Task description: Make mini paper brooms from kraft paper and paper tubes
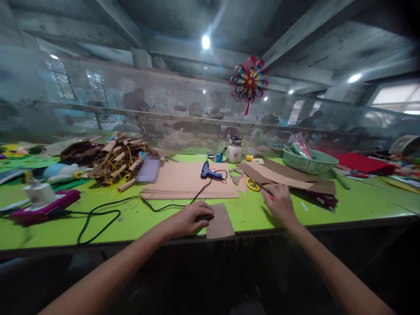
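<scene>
My left hand (193, 218) rests at the front of the table, its fingers loosely bent and the thumb apart. Its fingertips touch the left edge of a small brown cardboard piece (221, 222), which lies flat. Farther right, my right hand (280, 203) has its fingers closed around the near end of a slim red-and-black tool (266, 190), whose exact kind is partly hidden. Just beyond it lies a yellow ring-shaped handle (252, 184). A blue glue gun (210, 171) lies on a stack of large cardboard sheets (177, 180) behind my left hand.
A black cord (121, 200) runs left toward a purple power strip (49, 205). Rolled brown paper pieces (114, 159) form a heap at back left. A flask (234, 151) stands behind the sheets. At right are cardboard strips (295, 179) and a green basket (310, 162).
</scene>
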Demonstrator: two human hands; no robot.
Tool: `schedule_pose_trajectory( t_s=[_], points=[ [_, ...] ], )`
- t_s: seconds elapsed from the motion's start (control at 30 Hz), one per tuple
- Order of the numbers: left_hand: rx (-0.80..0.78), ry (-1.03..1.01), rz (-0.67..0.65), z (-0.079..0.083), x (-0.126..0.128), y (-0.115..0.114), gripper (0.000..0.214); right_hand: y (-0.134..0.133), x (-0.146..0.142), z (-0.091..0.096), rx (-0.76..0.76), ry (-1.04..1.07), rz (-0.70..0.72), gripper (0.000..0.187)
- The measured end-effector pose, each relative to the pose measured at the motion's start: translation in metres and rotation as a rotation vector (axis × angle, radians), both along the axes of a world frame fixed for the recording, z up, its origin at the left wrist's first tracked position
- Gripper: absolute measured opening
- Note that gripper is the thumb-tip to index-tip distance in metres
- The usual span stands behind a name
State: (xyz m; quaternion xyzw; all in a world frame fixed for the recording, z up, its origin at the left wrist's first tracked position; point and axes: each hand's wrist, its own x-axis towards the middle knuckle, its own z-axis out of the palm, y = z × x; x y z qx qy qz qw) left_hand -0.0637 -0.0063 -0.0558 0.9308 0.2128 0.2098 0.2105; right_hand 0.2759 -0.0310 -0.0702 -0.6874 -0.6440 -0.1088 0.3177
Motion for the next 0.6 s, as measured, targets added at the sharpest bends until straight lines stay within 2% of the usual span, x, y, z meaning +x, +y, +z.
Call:
schedule_pose_trajectory(
  t_s=[0.1,0.17,0.23,0.33,0.43,0.5,0.6],
  points=[
    [0.002,-0.01,-0.015,-0.004,-0.001,0.0,0.021,-0.001,-0.055,0.001,-0.042,-0.062,0.251,0.024],
    [0.009,-0.011,0.028,-0.008,-0.001,0.002,0.017,-0.001,-0.087,-0.001,-0.076,-0.106,0.375,0.03],
    [0.04,-0.011,0.059,-0.011,-0.002,0.003,0.013,-0.001,-0.107,-0.004,-0.176,-0.158,0.478,0.038],
    [0.073,-0.025,0.112,-0.012,-0.003,0.002,0.016,-0.004,-0.116,-0.006,-0.251,-0.108,0.509,0.043],
    [0.055,0.001,0.172,-0.012,-0.004,0.0,0.036,-0.007,-0.114,-0.005,-0.27,-0.071,0.539,0.055],
    [0.042,0.03,0.21,-0.012,-0.005,0.001,0.049,-0.006,-0.113,-0.001,-0.287,-0.086,0.572,0.056],
    [0.042,0.07,0.23,-0.013,-0.006,0.003,0.055,0.001,-0.113,0.006,-0.321,-0.109,0.619,0.056]
  ],
)
